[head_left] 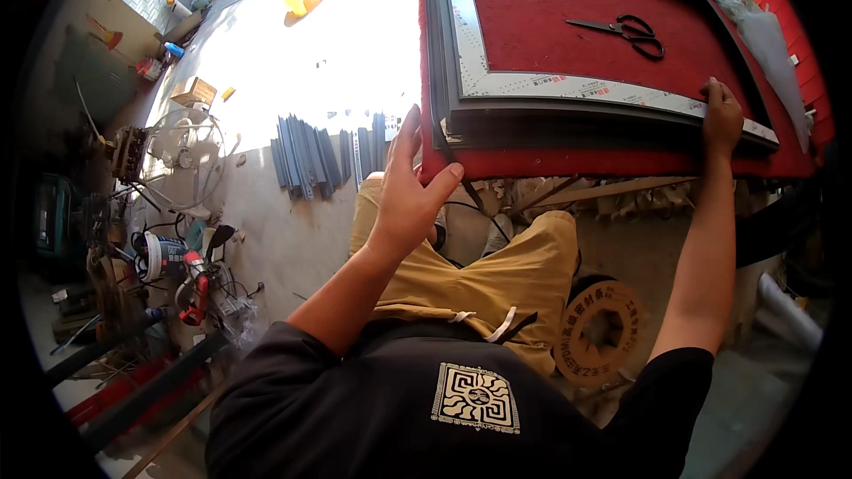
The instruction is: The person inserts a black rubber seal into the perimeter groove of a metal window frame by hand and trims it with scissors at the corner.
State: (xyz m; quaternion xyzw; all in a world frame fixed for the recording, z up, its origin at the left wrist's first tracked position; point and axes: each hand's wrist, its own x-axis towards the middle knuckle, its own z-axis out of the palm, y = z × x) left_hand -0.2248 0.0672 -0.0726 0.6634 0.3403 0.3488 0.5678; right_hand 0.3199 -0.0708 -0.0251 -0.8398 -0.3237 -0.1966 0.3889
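Observation:
A dark grey window frame with white printed film on its face lies on a red cloth-covered table. My right hand is closed over its near rail toward the right, fingertips at the inner edge. My left hand is open at the table's near left corner, fingers stretched and thumb spread toward the frame's corner. I cannot tell whether it touches the cloth. Inside the frame, black-handled scissors rest on the red cloth. A dark thin strip slants down beside my left thumb.
Several dark profile pieces stand on the floor to the left, near a fan. A white bucket and a red tool lie lower left. A round cardboard reel sits under the table, by my legs.

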